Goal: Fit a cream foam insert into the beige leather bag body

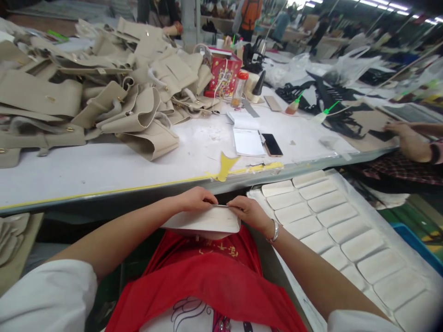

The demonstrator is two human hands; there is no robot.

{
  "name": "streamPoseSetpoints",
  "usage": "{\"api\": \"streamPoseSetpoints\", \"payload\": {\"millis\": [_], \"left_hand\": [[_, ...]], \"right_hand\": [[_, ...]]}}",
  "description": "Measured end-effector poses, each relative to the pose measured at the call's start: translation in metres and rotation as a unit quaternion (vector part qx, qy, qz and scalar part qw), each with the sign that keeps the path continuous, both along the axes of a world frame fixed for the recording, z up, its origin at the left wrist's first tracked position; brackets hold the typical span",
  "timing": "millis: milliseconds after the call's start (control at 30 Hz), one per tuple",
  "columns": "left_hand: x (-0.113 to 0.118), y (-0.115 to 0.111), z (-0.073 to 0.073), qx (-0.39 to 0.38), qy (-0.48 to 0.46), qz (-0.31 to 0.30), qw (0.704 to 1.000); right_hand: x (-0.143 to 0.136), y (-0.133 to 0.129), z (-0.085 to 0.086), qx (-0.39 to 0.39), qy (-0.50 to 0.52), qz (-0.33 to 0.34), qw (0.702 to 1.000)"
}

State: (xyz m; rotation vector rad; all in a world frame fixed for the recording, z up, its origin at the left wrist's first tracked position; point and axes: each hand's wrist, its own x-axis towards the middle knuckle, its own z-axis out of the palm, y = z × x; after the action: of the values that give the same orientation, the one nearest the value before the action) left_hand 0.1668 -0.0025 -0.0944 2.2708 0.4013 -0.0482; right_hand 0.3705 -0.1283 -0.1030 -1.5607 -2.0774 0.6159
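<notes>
Head view, clock from frame centre: left hand (194,199) and right hand (246,210) both pinch the far edge of a pale panel (207,220) at 6 o'clock, fingertips near each other, by the red apron (211,283). Similar pieces (332,214) lie in rows at 4, beige bags (38,94) heap at 10, phone (272,145) beside notepad (246,142) near 2.

Left hand (196,199), right hand (248,211) pinching cream panel (207,220) above red apron (207,281).
</notes>
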Motion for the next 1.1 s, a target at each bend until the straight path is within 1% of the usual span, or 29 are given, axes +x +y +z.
{"api": "streamPoseSetpoints", "payload": {"millis": [100,200,267,333,433,500,567,633,700,767,833,933,1033,1100], "left_hand": [[-0.009,-0.001,-0.003,0.046,-0.010,-0.002,0.999],[-0.013,-0.006,-0.004,0.112,-0.009,-0.035,0.993],[-0.013,-0.009,-0.004,0.155,-0.003,-0.061,0.986],[-0.012,-0.011,-0.003,0.191,0.002,-0.086,0.978],[-0.011,-0.010,-0.002,0.226,0.008,-0.118,0.967],[-0.010,-0.008,-0.002,0.240,0.013,-0.136,0.961],[-0.010,-0.006,-0.003,0.249,0.018,-0.142,0.958],[-0.011,-0.006,-0.005,0.250,0.014,-0.142,0.958],[-0.012,-0.005,-0.007,0.242,0.004,-0.141,0.960],[-0.015,-0.004,-0.008,0.228,0.004,-0.144,0.963],[-0.020,-0.001,-0.007,0.208,0.007,-0.150,0.967],[-0.033,0.009,-0.005,0.154,-0.010,-0.146,0.977],[-0.050,0.020,-0.004,0.092,-0.019,-0.114,0.989],[-0.061,0.025,-0.004,0.072,-0.008,-0.102,0.992]], "right_hand": [[0.002,-0.003,-0.002,0.018,-0.017,0.018,1.000],[0.002,-0.006,0.001,0.030,-0.047,0.054,0.997],[0.001,-0.006,0.007,0.018,-0.074,0.076,0.994],[0.001,-0.001,0.015,-0.015,-0.093,0.086,0.992],[0.003,0.018,0.021,-0.091,-0.088,0.096,0.987],[0.006,0.035,0.019,-0.153,-0.068,0.116,0.979],[0.009,0.052,0.014,-0.228,-0.037,0.142,0.963],[0.009,0.066,0.009,-0.301,0.001,0.169,0.939],[0.006,0.076,0.004,-0.354,0.044,0.194,0.914],[0.000,0.083,0.002,-0.390,0.075,0.215,0.892],[-0.007,0.090,0.002,-0.414,0.085,0.226,0.878],[-0.021,0.100,0.002,-0.420,0.075,0.238,0.873],[-0.036,0.110,0.001,-0.411,0.073,0.256,0.872],[-0.047,0.117,0.000,-0.412,0.068,0.266,0.869]]}}
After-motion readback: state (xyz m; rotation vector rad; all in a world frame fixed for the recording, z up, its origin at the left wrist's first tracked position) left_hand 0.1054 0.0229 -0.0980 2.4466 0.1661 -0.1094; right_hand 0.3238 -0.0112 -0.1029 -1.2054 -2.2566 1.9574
